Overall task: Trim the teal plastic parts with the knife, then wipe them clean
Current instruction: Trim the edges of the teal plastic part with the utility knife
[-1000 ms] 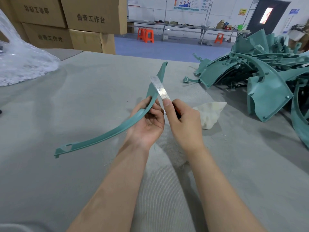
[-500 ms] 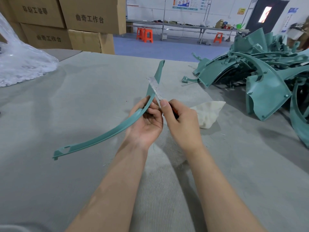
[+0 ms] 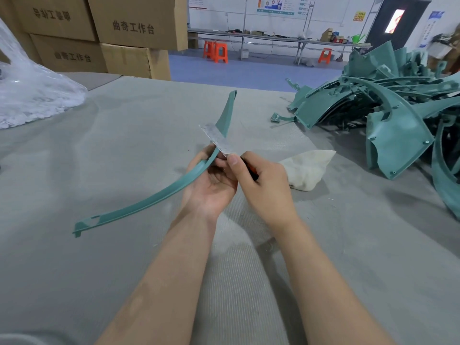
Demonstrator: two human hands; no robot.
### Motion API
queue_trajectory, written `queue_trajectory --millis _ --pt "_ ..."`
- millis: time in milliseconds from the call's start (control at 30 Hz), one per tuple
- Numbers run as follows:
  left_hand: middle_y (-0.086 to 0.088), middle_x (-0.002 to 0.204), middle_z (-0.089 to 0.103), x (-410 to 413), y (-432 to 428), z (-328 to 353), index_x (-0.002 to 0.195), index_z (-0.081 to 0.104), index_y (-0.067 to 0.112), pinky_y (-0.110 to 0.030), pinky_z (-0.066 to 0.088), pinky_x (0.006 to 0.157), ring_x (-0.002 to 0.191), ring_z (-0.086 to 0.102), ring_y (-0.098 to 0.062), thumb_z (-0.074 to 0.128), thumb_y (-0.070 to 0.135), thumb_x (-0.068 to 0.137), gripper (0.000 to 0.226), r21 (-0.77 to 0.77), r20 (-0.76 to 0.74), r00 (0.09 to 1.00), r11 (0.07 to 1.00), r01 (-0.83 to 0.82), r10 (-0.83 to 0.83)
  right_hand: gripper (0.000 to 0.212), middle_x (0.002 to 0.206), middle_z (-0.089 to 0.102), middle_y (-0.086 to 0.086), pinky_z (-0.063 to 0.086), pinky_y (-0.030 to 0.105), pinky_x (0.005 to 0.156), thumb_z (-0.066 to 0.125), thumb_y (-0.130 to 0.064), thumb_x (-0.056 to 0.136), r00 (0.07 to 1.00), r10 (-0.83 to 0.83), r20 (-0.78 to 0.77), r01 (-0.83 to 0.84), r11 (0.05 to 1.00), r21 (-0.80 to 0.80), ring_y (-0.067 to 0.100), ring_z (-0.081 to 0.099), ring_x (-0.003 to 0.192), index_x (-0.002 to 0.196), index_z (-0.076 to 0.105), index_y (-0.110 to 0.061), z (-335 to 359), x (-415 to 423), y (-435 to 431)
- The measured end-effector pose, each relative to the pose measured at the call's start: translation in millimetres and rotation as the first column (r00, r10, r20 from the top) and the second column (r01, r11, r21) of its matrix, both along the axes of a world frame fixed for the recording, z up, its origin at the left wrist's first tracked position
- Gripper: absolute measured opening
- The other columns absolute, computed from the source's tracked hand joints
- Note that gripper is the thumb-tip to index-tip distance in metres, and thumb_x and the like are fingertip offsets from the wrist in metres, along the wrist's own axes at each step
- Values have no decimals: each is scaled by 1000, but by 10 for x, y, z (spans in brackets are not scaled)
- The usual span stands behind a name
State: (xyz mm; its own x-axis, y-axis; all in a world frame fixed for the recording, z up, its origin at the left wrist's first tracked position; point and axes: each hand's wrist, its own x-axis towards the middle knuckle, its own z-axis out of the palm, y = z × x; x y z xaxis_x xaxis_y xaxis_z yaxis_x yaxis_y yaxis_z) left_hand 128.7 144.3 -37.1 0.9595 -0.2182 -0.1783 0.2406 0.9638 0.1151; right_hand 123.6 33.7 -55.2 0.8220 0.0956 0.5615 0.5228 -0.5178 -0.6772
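In left hand (image 3: pixel 210 181): long, curved teal strip (image 3: pixel 149 197).

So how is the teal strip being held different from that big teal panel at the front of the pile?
The curved teal strip is long and thin; the teal panel is broad. The left hand holds the strip up; the panel rests in the pile. Both are teal plastic.

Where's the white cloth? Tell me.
In the head view, the white cloth lies on the grey table, just right of the right hand, left of the teal parts pile.
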Motion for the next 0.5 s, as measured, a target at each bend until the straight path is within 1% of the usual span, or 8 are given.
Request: queue_trajectory --millis 100,200,233,267,300,367,433,500 --pt "-7 62 61 -32 1 9 70 62 1 -14 47 41 44 58 -10 57 7 86 18 -15 36 999 1000 10 -10 44 47 36 -9 29 29 51 51 -45 96 1000 -26 -1 26 998 65 10 33 48 58 36 -28 10 6 -23" --pt "-6 65 64 -53 -3 11 78 63 2 -15 47 41 46 60 -10 58 7 86 10 -32 50 998 999 43 -41 47 51 39 2 31 33 51 50 -46 96 998 -70 -5 70 989 129 11 33 50 61 41 -16 10 27 -48" --pt "-6 65 63 -53 -10 11 78 62 3 -15 47 40 46 60 -10 58 7 87 11 -24 43 998 999 43 -42 46 50 39 2 31 32 52 50 -46 96 997 -76 -5 77 989 126 11 32 50 60 40 -18 9 30 -52" --pt "-6 64 63 -45 -16 10 75 62 2 -15 47 40 45 60 -10 56 7 89 16 -10 35 999 999 37 -37 45 48 37 -3 29 31 52 50 -45 96 997 -77 -6 77 990 115 9 32 49 58 38 -23 9 30 -49" --pt "-6 62 62 -37 -19 8 71 63 1 -15 47 40 44 60 -10 55 7 91 23 6 27 999 1000 27 -27 44 47 35 -7 29 29 52 51 -45 95 997 -75 -6 75 992 97 10 32 48 57 35 -28 11 25 -42" --pt "-6 59 61 -25 -18 13 63 64 0 -14 46 39 42 59 -9 53 7 92 31 27 13 1000 1000 2 -2 44 46 34 -9 30 30 52 51 -45 95 997 -73 -2 73 996 60 10 32 47 57 33 -32 5 21 -26" --pt "-7 59 59 -18 -9 13 63 61 1 -13 45 39 41 57 -9 53 6 93 32 25 2 1000 1000 -13 13 44 46 34 -9 31 30 51 52 -46 95 998 -63 4 63 997 36 10 34 47 57 34 -32 -9 19 -12" --pt "-6 60 56 -7 -1 6 66 58 3 -10 45 40 41 54 -8 52 6 93 28 13 -11 1000 1000 -21 21 42 46 35 -8 31 30 51 51 -47 94 999 -53 11 53 999 1 11 35 47 58 36 -33 -22 17 1"
